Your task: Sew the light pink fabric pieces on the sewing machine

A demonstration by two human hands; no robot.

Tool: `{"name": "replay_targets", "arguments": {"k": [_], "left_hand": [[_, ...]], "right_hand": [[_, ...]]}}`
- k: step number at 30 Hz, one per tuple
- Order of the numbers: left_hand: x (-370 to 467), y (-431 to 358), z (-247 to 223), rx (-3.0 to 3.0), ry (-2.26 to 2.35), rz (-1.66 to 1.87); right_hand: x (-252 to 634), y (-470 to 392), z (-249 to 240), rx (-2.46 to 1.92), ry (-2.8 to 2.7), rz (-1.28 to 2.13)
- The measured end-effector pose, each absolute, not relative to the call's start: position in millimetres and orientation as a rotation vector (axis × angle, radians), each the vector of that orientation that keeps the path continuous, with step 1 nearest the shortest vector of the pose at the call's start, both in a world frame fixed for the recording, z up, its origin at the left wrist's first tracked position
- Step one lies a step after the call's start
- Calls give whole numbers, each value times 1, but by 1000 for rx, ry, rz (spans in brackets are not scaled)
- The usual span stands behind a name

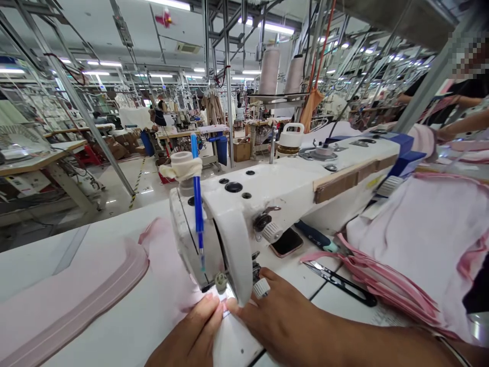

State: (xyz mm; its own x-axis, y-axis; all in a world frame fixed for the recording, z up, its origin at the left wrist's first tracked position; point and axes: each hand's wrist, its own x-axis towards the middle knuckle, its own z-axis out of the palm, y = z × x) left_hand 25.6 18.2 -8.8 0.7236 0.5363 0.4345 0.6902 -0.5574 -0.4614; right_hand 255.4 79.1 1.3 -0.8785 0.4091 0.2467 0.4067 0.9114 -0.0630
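Note:
A white sewing machine point(282, 188) stands across the middle, its lamp lighting the needle area. Beside the needle area, my left hand point(191, 329) presses its fingertips on a small bit of pink fabric, fingers together. My right hand point(273, 308) is on the other side, its thumb at the same bit of fabric and its index finger reaching up near the machine's dial; its other fingers are hidden. Pink fabric point(168, 270) lies left of the needle, joined to a long piece with a ribbed band point(95, 306).
Black thread snips point(340, 283), a phone point(286, 242) and a dark-handled tool point(315, 237) lie right of the machine. Pink garment pieces point(424, 229) are piled at the right. A blue pen point(197, 204) stands at the machine head. Another person's arm point(464, 125) shows at the far right.

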Motion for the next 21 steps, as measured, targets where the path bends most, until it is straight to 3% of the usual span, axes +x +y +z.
{"name": "replay_targets", "arguments": {"k": [21], "left_hand": [[36,20,0,-2257,-1172,-629]], "right_hand": [[253,79,-8,-577,-2637,-71]]}}
